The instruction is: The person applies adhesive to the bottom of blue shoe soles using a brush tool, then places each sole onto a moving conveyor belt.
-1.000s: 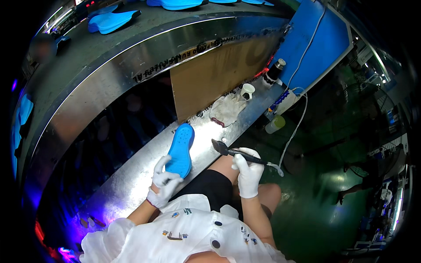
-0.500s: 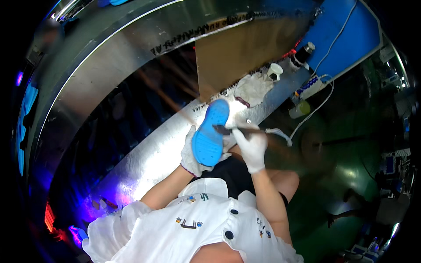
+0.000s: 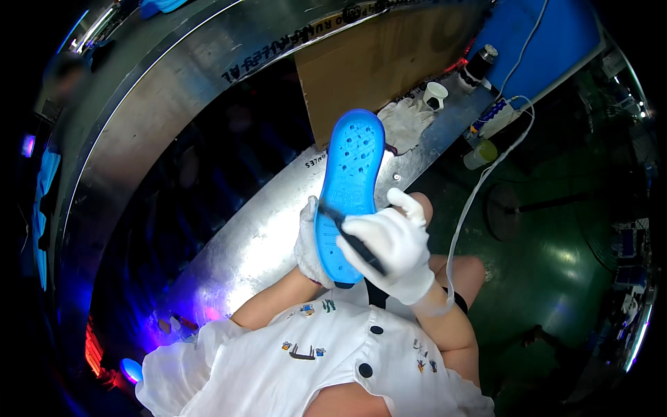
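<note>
A bright blue shoe sole (image 3: 351, 182) stands tilted in front of me, its holed inner face toward me and its toe end away. My left hand (image 3: 310, 247), in a white glove, grips it by its left side; most of the fingers are hidden behind it. In my gloved right hand (image 3: 397, 249) is a slim dark brush (image 3: 361, 251), closed in the fingers. The brush tip lies against the left edge of the sole near its middle. A white hose (image 3: 479, 184) runs from beside the right wrist toward the bench's far end.
Beneath the sole lies a metal bench (image 3: 260, 236). Farther along it are a crumpled white cloth (image 3: 406, 125), a white cup (image 3: 435, 94) and a black flask (image 3: 479, 66). Cardboard (image 3: 375, 69) stands behind. A yellow-capped bottle (image 3: 481, 154) stands to the right.
The sole has been turned from its patterned underside to its inner face and raised a little. My right hand and brush have come nearer and moved down, with the brush tip shifting left.
</note>
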The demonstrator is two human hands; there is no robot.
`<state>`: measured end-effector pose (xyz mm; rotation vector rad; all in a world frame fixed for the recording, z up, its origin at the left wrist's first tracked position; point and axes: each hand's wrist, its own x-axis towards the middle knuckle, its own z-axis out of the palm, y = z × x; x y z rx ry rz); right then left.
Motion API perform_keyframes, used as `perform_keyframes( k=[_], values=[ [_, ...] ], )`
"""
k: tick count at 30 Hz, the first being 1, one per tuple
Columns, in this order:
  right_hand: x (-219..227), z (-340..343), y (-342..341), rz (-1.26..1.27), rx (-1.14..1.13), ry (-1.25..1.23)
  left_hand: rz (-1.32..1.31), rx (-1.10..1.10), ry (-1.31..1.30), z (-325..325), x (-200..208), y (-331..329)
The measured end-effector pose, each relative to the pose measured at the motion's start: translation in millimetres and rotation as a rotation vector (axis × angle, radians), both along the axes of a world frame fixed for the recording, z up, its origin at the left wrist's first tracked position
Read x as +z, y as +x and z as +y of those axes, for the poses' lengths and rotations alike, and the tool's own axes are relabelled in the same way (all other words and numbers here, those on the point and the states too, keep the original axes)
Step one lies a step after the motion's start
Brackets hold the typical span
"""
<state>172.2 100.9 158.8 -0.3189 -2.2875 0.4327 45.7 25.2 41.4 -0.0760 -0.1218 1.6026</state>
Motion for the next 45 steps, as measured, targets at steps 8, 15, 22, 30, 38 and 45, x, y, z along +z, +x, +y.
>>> perform_keyframes(
  k=[8,15,22,30,38,45],
  values=[
    [-9,-3,7,0.052,0.188,0.083,0.308,-0.032,-0.247,-1,19,-2],
    [-19,-1,12,0.053,0.232,0.009,0.385,-0.024,-0.069,5,22,-6],
    [-13,-3,18,-0.078,0.222,-0.091,0.310,-0.039,0.024,4,32,-8],
    [-14,-15,14,0.113,0.169,-0.264,0.275,-0.077,-0.003,14,32,-17],
    [-22,-20,11,0.155,0.063,-0.334,0.302,-0.169,0.101,27,24,-29],
    [-23,-14,12,0.140,0.108,-0.347,0.446,-0.069,-0.091,25,21,-26]
  ],
)
